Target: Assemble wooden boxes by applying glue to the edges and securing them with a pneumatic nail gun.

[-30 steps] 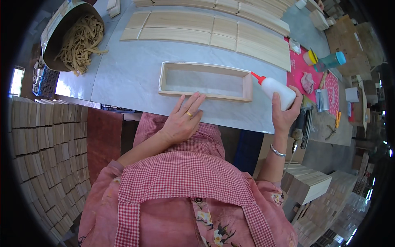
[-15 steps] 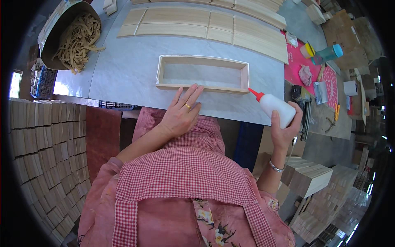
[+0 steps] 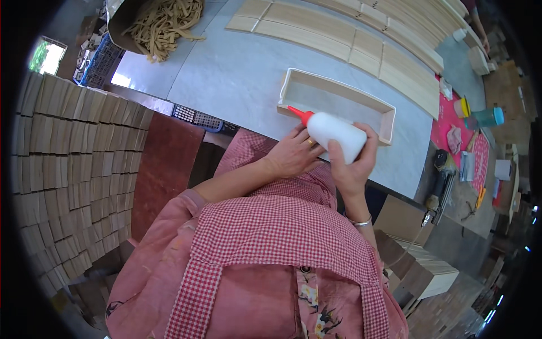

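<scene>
A shallow rectangular wooden frame lies on the table, with a white line of what looks like glue along its top edges. My right hand is wrapped round a white squeeze bottle. The bottle is tilted, its red nozzle pointing left at the frame's near left corner; whether the tip touches the wood I cannot tell. Close under the bottle, my left hand reaches to the frame's near side with fingers stretched out. The bottle partly hides those fingers and much of the near side.
Grooved wooden boards lie across the back of the grey table. At the far left a container holds tan strips. Stacked wooden pieces rise on my left. A teal bottle and a yellow-rimmed cup stand at right.
My right hand has carried the bottle from the frame's near right corner leftward along the near side to its left end. The view has turned, so the table now slants.
</scene>
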The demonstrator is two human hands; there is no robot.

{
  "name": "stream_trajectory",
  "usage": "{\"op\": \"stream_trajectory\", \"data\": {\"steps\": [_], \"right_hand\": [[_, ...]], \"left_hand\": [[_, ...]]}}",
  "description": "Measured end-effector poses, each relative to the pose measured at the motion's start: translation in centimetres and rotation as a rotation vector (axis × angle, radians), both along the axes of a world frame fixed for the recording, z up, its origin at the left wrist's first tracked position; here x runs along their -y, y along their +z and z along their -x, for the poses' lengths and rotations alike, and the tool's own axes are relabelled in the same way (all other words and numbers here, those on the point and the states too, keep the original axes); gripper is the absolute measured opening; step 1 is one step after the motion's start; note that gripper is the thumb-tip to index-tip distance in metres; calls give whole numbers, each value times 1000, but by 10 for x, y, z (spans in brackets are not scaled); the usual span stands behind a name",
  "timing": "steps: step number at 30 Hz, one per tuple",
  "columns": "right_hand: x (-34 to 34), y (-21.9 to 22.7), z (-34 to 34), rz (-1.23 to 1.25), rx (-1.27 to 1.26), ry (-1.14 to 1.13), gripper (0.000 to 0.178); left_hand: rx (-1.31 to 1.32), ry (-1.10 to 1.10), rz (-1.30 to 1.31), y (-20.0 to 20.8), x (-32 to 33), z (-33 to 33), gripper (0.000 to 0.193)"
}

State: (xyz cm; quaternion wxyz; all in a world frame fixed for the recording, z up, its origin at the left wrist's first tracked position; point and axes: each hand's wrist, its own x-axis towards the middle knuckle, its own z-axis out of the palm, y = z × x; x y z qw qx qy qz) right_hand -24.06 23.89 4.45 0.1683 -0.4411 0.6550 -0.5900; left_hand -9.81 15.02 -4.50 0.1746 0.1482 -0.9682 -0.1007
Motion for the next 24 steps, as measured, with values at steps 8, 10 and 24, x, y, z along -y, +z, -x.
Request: {"op": "stream_trajectory", "data": {"steps": [8, 10, 24], "right_hand": [[11, -3, -4, -6, -144, 10, 55], [5, 1, 3, -15, -166, -13, 55], [-73, 20, 61, -131, -264, -305, 52]], "left_hand": [[-30, -17, 11, -4, 2, -3, 51], [-27, -14, 15, 1, 3, -2, 51], [-17, 9, 21, 5, -2, 4, 54]]}}
